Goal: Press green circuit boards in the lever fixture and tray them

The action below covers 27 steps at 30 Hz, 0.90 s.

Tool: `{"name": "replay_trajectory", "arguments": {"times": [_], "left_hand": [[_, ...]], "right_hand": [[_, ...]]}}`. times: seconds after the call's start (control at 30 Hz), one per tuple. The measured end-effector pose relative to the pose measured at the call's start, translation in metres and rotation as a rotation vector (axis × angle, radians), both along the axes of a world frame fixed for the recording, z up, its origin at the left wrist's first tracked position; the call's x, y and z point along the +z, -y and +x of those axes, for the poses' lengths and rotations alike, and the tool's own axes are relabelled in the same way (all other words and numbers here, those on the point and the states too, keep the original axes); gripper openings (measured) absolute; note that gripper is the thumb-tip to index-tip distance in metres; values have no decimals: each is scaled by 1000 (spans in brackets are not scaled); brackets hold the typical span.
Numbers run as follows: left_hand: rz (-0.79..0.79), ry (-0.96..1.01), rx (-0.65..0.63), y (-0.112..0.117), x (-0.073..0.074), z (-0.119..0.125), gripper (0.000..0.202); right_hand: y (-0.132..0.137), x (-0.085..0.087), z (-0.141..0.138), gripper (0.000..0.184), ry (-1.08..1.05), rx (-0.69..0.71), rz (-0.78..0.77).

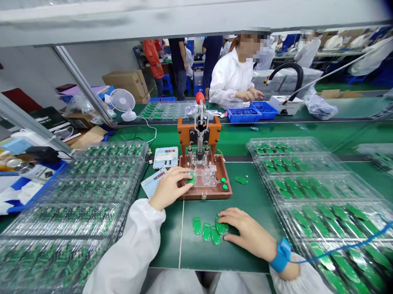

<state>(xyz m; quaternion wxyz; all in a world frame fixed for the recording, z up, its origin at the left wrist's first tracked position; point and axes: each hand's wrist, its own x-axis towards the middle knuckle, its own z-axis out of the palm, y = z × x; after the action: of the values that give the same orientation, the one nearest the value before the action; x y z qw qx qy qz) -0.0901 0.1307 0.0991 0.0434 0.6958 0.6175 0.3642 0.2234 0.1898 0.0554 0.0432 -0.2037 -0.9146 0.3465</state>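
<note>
My left hand (169,188) reaches over the fixture's brown base (214,194), its fingertips gripping a small green circuit board (191,178) beneath a clear guard. Above stands the orange-framed press (199,134) with a red-knobbed lever. My right hand (247,233) rests on the green mat, fingers spread, touching one of several loose green circuit boards (206,231). A blue wrist strap (281,255) circles my right wrist. Another green board (241,179) lies to the right of the fixture.
Clear plastic trays (143,151) packed with green boards stand to my left, and more trays (282,140) to my right. Beyond the fixture, a co-worker (231,76) in white sits behind blue crates (243,115). A small digital meter (165,157) stands left of the press.
</note>
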Motion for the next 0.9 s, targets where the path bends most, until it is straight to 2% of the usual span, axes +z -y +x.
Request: {"name": "replay_trajectory", "arguments": {"times": [0.17, 0.33, 0.5, 0.7, 0.9], "left_hand": [[-43, -9, -67, -11, 2, 1, 12], [-32, -30, -49, -7, 1, 5, 9], [36, -37, 2, -5, -8, 11, 7], [88, -26, 49, -3, -21, 18, 10], [153, -7, 119, 4, -42, 26, 19]], "right_hand": [[3, -2, 0, 32, -55, -10, 18], [-7, 21, -7, 23, -231, -14, -2], [-41, 38, -38, 19, -499, -128, 78], [-82, 27, -80, 21, -534, -125, 128], [-89, 19, -86, 27, -513, -76, 142]]}}
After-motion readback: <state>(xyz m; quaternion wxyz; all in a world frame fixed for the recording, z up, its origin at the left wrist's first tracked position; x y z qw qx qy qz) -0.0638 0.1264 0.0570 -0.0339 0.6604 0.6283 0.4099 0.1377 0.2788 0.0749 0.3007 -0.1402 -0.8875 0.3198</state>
